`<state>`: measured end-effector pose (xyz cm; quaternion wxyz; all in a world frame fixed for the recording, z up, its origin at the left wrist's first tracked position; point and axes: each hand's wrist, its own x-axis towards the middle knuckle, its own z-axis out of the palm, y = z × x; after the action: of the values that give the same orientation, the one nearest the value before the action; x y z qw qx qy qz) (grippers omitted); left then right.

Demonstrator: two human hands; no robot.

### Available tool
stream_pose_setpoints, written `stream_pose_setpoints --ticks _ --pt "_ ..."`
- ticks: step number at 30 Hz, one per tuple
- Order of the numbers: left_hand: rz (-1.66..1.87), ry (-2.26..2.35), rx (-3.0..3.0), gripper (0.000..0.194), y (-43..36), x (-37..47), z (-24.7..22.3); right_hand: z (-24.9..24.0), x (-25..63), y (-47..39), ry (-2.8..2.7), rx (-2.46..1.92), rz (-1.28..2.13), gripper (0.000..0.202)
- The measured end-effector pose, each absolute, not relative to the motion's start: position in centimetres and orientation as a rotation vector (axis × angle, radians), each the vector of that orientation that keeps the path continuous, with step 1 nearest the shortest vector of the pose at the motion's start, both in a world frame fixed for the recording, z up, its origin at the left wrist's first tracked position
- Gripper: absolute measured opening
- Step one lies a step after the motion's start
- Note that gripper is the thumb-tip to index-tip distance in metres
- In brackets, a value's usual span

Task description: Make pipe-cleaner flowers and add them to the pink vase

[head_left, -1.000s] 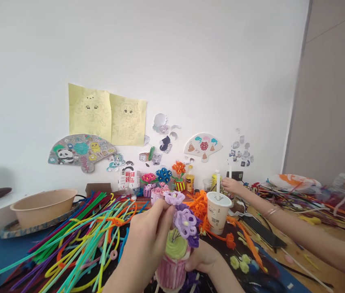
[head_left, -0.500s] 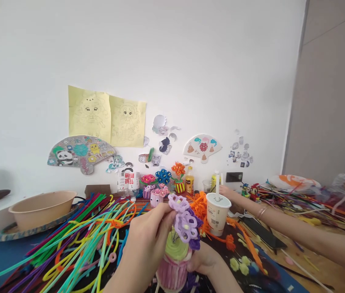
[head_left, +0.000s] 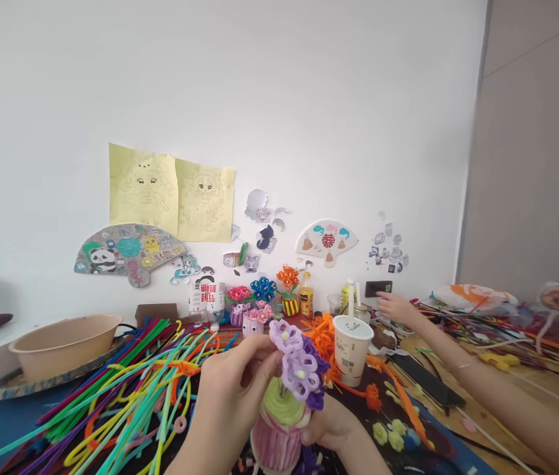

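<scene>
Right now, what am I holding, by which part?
Your left hand seems to pinch the upper lilac flower by its left edge; your right hand holds the pink pot by its right side.

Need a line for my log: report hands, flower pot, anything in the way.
Left hand pinching edge of pale purple flowers; right hand gripping pink-striped pot. Flowers above its green top. Drink cup beyond pot, not between hands.

Front and centre, it's the flowers in their pot, left hand on one side, right hand on the other! Pipe cleaners sprawl off to the left, the bowl beyond them; out right comes the cup, then the phone. Behind, small flowerpots line up left of a bottle, before the wall.
</scene>
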<state>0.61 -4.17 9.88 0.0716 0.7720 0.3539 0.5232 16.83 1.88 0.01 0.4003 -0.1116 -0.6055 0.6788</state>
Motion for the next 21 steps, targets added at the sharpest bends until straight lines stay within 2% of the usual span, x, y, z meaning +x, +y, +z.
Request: stream_pose_setpoints --ticks 2,4,7,13,17,21 --pt "1.574 1.082 2.259 0.011 -3.9 0.5 9.8 0.2 16.8 1.8 -1.500 -0.262 1.744 0.079" --pt "1.592 1.112 2.189 0.014 -3.7 0.4 9.6 0.5 16.6 1.6 -1.438 -0.242 1.767 0.091" --pt "1.614 1.141 2.098 0.021 -3.0 0.1 9.4 0.8 16.3 1.3 -1.348 -0.251 1.786 0.094" --pt "1.559 1.096 2.034 0.024 -1.2 -0.9 9.0 1.0 15.1 1.0 -1.362 -0.358 1.651 0.081" --pt "1.448 1.055 1.872 0.028 -0.7 -1.6 9.0 0.6 14.4 1.1 -1.387 -0.403 1.557 0.086" --pt "1.353 0.981 1.673 0.031 -0.5 -2.7 9.1 0.7 14.2 0.9 -1.408 -0.306 1.601 0.089"
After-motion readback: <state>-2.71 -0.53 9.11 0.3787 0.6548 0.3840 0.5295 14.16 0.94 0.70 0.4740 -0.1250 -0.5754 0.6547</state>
